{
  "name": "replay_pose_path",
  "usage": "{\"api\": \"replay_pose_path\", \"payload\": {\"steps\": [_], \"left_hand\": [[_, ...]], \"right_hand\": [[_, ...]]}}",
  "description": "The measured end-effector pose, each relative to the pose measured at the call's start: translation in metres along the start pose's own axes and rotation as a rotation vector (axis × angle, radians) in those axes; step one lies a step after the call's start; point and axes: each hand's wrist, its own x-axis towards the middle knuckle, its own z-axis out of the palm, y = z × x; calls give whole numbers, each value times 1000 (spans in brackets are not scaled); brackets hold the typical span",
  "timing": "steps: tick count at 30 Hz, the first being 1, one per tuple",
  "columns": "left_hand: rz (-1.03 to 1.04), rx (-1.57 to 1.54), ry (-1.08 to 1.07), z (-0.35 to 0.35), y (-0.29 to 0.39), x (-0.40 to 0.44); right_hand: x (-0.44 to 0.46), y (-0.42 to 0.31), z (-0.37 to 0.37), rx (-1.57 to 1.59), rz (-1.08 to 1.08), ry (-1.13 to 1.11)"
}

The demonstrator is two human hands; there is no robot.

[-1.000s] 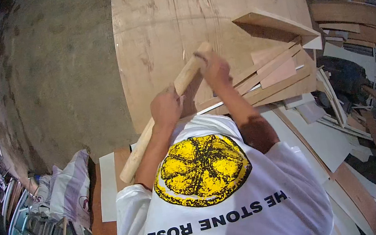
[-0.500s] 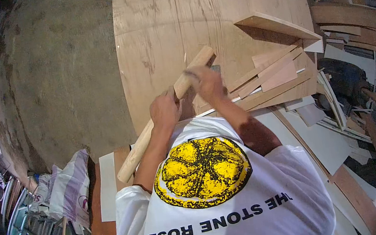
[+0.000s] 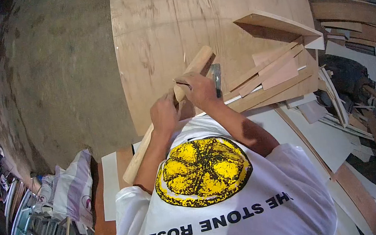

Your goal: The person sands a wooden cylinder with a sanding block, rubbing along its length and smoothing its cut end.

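A round wooden pole (image 3: 201,60) lies slanted across my front, from the plywood down past my left forearm. My left hand (image 3: 164,115) is closed around its middle. Just above it, my right hand (image 3: 199,89) presses a thin, dark-edged sheet that looks like sandpaper (image 3: 183,82) against the pole, fingers bent over it. Most of the sheet is hidden under those fingers. Right beside the right hand, a dark flat metal tool (image 3: 217,77) rests on the plywood; its lower end is hidden.
The plywood sheet (image 3: 154,37) carries an upright board (image 3: 277,23) and several thin wood strips (image 3: 267,72) at right. Offcuts and white panels (image 3: 315,137) pile up on the right. A white sack (image 3: 72,185) stands at lower left, near the bare floor (image 3: 61,81).
My right hand has slid down along the pole toward my left hand, uncovering more of the metal tool. The pole's lower end has shifted slightly right.
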Motion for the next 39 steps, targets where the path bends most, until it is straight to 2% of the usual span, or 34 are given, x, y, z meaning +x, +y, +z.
{"api": "replay_pose_path", "payload": {"steps": [1,4,7,10,13,16,19,22,25,28,31,34,39], "left_hand": [[-12,7,-36,-2,2,1],[-51,58,-94,6,4,-1],[-44,9,-78,5,8,-1],[-3,40,-61,8,-3,4],[0,5,21,19,-9,-3],[-53,-28,-11,23,-8,-8],[-56,-27,-28,17,-3,-6],[3,35,-21,20,-9,-4],[24,-42,49,17,-14,-3],[-88,-27,-52,17,-3,-8],[-120,10,-93,12,0,-8],[-52,17,-59,5,2,-4],[-42,45,-48,9,-9,-5]], "right_hand": [[-1,-5,-2,27,12,-54],[27,32,-10,-242,27,17],[58,61,-20,-230,208,98],[25,44,-3,-143,37,112],[-16,2,14,27,-29,17],[-8,30,11,-32,-225,-1],[29,60,-12,-139,109,184],[28,52,-13,-137,179,170],[-5,21,9,-33,50,101],[-8,28,-4,106,-108,86],[26,55,-23,-143,90,174],[31,51,-22,-195,295,189],[-16,34,0,52,-55,69]]}}
